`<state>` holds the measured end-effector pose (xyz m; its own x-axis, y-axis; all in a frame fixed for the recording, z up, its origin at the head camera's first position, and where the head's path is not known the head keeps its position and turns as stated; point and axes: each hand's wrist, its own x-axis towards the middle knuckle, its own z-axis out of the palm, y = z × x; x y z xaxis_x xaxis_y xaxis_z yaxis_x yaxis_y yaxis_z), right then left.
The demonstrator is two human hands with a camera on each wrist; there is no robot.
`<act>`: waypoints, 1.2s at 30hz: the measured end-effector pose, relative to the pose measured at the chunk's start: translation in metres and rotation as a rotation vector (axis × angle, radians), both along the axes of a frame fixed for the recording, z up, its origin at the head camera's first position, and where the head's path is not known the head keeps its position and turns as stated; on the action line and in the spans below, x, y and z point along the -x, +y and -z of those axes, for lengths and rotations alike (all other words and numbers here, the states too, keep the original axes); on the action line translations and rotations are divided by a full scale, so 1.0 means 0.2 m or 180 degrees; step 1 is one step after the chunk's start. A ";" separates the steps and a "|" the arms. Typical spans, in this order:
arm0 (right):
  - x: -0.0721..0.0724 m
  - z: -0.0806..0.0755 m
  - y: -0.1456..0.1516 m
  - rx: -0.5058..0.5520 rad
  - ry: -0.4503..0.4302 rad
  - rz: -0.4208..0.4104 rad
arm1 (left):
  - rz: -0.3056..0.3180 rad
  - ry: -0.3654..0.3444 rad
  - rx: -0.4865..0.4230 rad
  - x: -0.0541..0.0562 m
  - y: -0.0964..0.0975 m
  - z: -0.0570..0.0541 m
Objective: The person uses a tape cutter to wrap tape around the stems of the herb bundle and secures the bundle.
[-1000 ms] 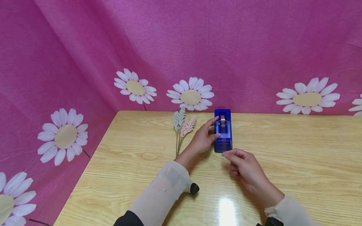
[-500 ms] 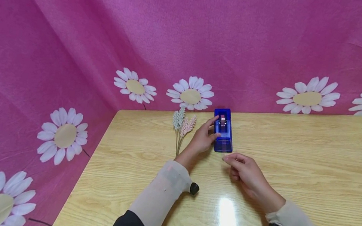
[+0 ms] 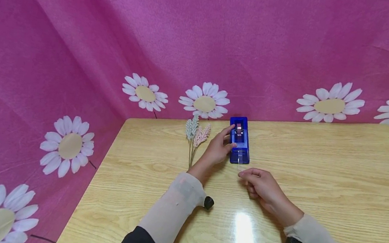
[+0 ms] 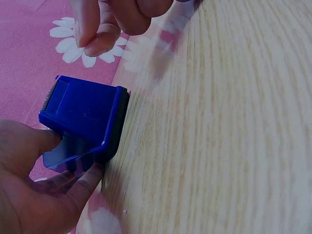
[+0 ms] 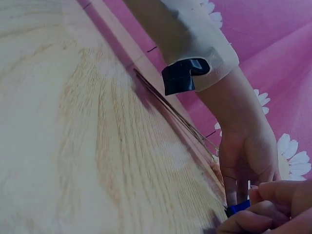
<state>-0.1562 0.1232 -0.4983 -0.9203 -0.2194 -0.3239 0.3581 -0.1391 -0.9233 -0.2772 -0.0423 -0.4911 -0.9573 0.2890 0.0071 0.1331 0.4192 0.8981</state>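
Note:
A blue tape dispenser point(image 3: 245, 147) stands near the table's back edge, its small tape roll point(image 3: 239, 130) seated inside. My left hand point(image 3: 217, 148) grips its left side; in the left wrist view, thumb and fingers wrap the dispenser body point(image 4: 85, 109). Just in front of it, my right hand point(image 3: 264, 187) pinches the end of a clear tape strip point(image 3: 240, 158) between thumb and index finger. That strip runs back to the dispenser's cutting end. The right wrist view shows the pinching right hand point(image 5: 278, 210) close to the left hand point(image 5: 251, 153), with most of the dispenser hidden.
Artificial stems with a pale green and a pink head point(image 3: 201, 135) lie on the wooden table point(image 3: 320, 165), left of the left hand. A pink cloth point(image 3: 272, 54) with large daisies hangs behind the table and along its left side.
My right hand has drawn slightly toward me, away from the dispenser, and a longer clear strip now shows between them. The left hand and dispenser have stayed in place.

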 end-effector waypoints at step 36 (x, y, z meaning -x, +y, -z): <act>0.05 -0.13 0.06 -0.0777 0.0856 -0.0573 | 0.0035 0.0014 0.0017 0.00 -0.01 0.00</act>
